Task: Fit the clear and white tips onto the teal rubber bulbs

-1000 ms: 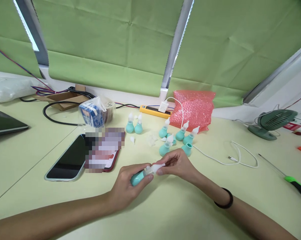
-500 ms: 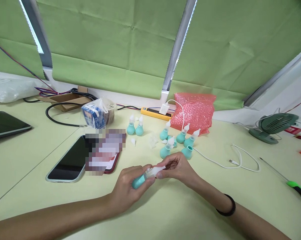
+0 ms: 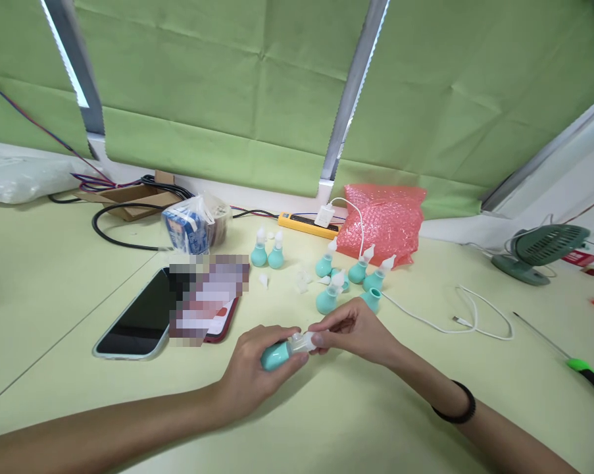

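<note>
My left hand [image 3: 260, 368] is closed around a teal bulb nasal aspirator [image 3: 275, 356] with a clear collar, tilted with its tip end toward the right. With thumb and fingers my right hand [image 3: 350, 332] pinches the white nozzle tip [image 3: 308, 340] at the clear end; the fingers hide part of it. Just beyond the hands stand several similar aspirators [image 3: 327, 299] with white tips. Among them an open teal bulb [image 3: 372, 299] has no tip. Two more aspirators [image 3: 259, 253] stand upright farther left. A loose white tip [image 3: 264, 281] and small clear pieces [image 3: 304, 280] lie between the groups.
Two phones [image 3: 133, 322] lie at left. Behind are a plastic-wrapped blue package [image 3: 185, 227], a yellow power strip [image 3: 306, 226] and a pink bubble-wrap bag [image 3: 383, 224]. To the right are a white cable [image 3: 445, 328], a screwdriver [image 3: 577, 364] and a green fan [image 3: 543, 247].
My right fingers have shifted along the white nozzle tip and now cover more of it. The left hand keeps its hold on the teal aspirator, almost unmoved.
</note>
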`<state>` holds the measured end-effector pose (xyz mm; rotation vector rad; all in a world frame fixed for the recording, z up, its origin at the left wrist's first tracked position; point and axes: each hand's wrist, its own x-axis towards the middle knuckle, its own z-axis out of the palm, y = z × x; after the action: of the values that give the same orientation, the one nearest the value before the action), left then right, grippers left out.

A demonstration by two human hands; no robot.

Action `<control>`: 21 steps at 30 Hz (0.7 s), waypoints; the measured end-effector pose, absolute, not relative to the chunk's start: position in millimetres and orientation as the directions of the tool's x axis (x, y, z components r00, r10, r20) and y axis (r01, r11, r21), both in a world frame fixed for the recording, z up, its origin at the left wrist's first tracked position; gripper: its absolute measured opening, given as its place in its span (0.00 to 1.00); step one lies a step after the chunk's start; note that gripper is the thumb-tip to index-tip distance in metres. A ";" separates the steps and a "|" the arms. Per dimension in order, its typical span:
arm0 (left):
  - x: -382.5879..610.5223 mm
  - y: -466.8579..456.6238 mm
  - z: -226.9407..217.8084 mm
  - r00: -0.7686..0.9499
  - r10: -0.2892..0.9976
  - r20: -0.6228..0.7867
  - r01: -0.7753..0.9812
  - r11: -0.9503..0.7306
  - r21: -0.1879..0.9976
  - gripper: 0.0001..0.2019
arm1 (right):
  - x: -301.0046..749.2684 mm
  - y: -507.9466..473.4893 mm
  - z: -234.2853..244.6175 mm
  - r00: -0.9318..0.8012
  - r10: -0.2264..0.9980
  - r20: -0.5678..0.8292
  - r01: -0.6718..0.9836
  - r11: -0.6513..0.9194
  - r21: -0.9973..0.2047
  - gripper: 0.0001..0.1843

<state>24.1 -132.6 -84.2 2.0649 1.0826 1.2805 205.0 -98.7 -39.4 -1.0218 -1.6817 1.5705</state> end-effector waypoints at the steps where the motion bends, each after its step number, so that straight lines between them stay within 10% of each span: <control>1: 24.0 -132.5 -85.2 0.266 0.807 0.527 0.393 -0.590 0.705 0.10 | 205.3 -98.2 -40.7 -0.531 0.843 -0.082 0.123 -0.019 -0.992 0.08; 11: 25.6 -133.0 -80.1 0.356 0.842 0.406 0.455 -0.536 0.711 0.07 | 204.3 -94.3 -55.7 -0.549 0.827 -0.124 0.089 -0.090 -0.992 0.09; 17: 25.3 -126.2 -74.5 0.272 0.901 0.338 0.240 -0.404 0.883 0.08 | 185.6 -111.3 -79.9 -0.279 0.953 0.118 -0.197 0.063 -0.978 0.11; 21: 16.2 -109.5 -62.5 0.123 0.874 0.470 0.290 -0.484 0.826 0.10 | 181.6 -117.0 -87.0 -0.270 0.949 0.162 -0.094 0.142 -0.985 0.12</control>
<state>16.2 -109.5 -62.5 1.8526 1.1230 1.3689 181.6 -117.0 -87.0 -0.8942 -1.4224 1.3242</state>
